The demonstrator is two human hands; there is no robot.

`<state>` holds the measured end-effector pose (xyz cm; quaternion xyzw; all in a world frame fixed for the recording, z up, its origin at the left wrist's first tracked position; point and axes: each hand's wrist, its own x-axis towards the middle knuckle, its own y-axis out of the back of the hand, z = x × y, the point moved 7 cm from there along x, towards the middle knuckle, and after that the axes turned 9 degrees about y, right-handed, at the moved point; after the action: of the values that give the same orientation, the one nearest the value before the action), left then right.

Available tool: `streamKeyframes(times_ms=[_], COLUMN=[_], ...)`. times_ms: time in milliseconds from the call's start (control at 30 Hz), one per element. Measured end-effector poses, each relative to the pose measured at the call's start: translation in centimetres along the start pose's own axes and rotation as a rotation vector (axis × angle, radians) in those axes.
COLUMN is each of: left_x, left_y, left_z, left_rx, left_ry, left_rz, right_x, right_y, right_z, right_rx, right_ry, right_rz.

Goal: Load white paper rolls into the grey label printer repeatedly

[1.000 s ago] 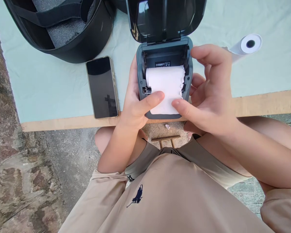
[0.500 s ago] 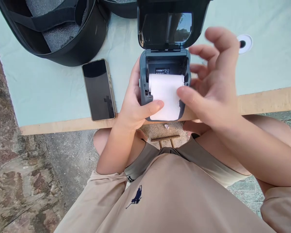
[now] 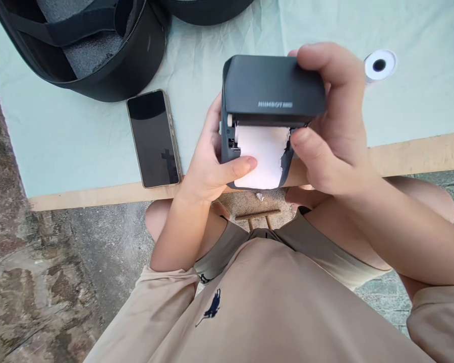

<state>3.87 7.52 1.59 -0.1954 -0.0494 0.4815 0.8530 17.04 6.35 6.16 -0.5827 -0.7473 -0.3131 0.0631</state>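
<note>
A dark label printer [image 3: 224,161] is held over the table's front edge. Its lid [image 3: 272,85], lettered NIIMBOT, is tilted partway down over the paper compartment. White paper [image 3: 265,151] with a ragged right edge runs from inside over the front. My left hand [image 3: 215,164] grips the printer body from the left, its thumb pressed on the paper. At the lid's far right corner, my right hand [image 3: 336,111] has its fingers curled around the edge. Its thumb is by the printer's right side. The paper roll inside is mostly hidden under the lid.
A phone [image 3: 153,138] lies left of the printer. Behind it stands an unzipped black case [image 3: 136,60] with grey foam, and another black case [image 3: 208,12]. A small white roll [image 3: 380,64] is at the right. A pale cloth [image 3: 60,136] covers the wooden table [image 3: 98,196].
The lid has swung down from fully raised to partly over the compartment. My right hand has moved from beside the printer onto the lid's edge. My left hand has stayed in place.
</note>
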Motion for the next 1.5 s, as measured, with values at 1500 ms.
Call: streamKeyframes(times_ms=[1500], left_x=[0.5], left_y=[1.0], left_z=[-1.7], left_rx=[-0.220], left_ry=[0.102], left_rz=[0.198], right_x=[-0.3], right_y=[0.3], right_z=[-0.5], right_rx=[0.153], right_ry=[-0.059], right_rz=[0.061])
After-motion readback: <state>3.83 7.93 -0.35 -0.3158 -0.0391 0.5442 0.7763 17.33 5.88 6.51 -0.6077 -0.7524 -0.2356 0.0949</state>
